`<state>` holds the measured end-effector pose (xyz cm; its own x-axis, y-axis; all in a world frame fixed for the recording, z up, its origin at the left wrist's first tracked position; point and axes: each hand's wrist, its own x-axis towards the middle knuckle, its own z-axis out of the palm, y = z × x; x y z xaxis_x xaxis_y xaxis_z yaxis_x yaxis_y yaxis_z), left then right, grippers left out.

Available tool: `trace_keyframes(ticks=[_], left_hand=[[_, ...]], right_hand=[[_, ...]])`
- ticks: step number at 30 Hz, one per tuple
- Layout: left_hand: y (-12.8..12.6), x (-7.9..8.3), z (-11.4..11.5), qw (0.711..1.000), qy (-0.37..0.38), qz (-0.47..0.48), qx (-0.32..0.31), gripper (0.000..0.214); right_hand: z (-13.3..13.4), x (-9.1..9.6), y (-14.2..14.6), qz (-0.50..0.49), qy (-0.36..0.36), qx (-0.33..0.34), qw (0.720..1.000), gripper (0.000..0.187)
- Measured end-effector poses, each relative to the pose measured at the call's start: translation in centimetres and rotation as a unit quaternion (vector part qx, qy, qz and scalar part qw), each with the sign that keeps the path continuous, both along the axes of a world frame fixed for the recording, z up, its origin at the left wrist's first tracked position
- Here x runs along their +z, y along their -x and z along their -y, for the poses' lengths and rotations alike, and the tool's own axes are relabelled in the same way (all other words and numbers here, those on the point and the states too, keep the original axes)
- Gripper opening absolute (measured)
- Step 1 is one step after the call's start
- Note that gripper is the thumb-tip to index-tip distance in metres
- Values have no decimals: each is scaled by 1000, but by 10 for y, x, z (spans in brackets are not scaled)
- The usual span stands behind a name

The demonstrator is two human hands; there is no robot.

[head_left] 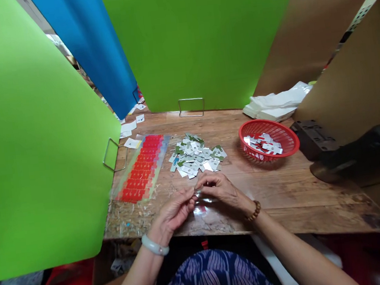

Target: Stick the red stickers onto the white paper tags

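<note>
My left hand (175,212) and my right hand (221,190) meet over the near edge of the wooden table (285,195). Both pinch a small clear plastic piece (203,200) between their fingertips. A pale bangle sits on my left wrist, a brown bead bracelet on my right. Just beyond my hands lies a pile of several small white and green cards (196,155). A clear sheet with rows of red stickers (143,168) lies to the left of the pile.
A red mesh basket (268,139) with several cards stands at the right. White plastic bags (276,103) lie behind it. A black device (341,148) sits at the far right. Green boards (39,146) and a blue one wall in the table.
</note>
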<state>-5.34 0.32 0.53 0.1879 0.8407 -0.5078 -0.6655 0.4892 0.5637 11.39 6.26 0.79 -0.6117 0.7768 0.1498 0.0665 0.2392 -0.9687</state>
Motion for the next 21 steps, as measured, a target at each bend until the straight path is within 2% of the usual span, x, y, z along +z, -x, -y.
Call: trace_keyframes(ticks=[2,4,9,13,16,21], left_hand=[[8,3,0,999,5,-25,37,16],[13,5,-1,996,5,-53,70,21],[5,-2,-6,990,-7,-121,78,13],[-13,-21,-8,982,-5,-170,79,15],[-22,-33,-9,975,-4,-201,96,17],[-21,-37,-10,974,-2,-203,99,16]], right_hand=[[7,-1,-2,50,-26,-41,998,18],[16,-5,-4,109,-37,-76,990,16],[49,-25,-4,214,-96,-77,969,7],[60,-35,1,241,-144,-118,953,8],[59,-36,3,248,-139,-110,952,9],[66,-31,6,214,-149,-149,954,10]])
